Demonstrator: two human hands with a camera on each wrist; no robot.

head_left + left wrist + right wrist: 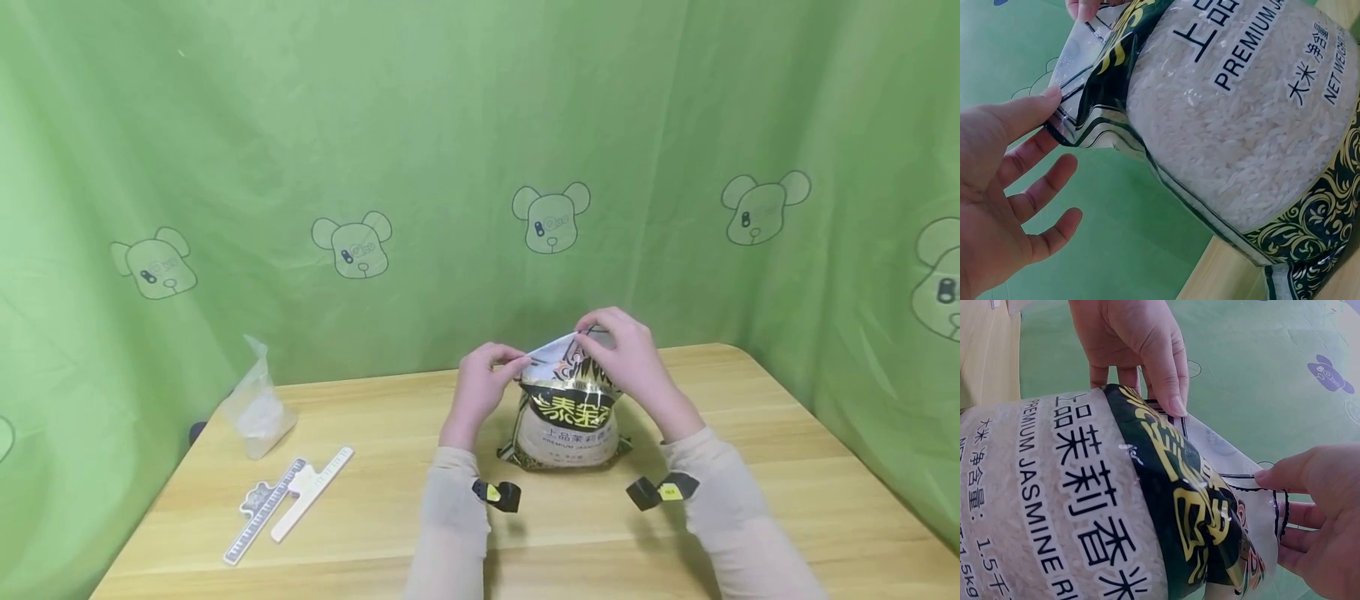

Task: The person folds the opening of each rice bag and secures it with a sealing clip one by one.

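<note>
Left hand [483, 385]: pinches the near-left end of the bag's top edge, thumb on the front face and forefinger behind; the remaining visible fingers are loosely bent, clear of the film.
Right hand [628, 354]: pinches the same edge farther right and higher, thumb in front, fingers behind.
Rice bag [573, 442]: stands upright on the table, between and below the hands; top drawn up into a slanting edge. Whether that edge is open or sealed cannot be made out.
Bag markings: dark band with yellow characters above a clear window showing white grains; "PREMIUM JASMINE" printed over the window; gold scrollwork at the base.
Sleeves [453, 508]: pale, each with a black strap [667, 490] at the wrist.
Clips: gray clip [264, 514] and white clip [313, 493], lying aslant side by side, left of the left arm.
Plastic bag [258, 414]: translucent, with whitish contents, near the table's left edge, beyond the clips.
Table [390, 550]: light wood grain.
Curtain [450, 125]: green, printed with bear heads, behind and at both sides.
</note>
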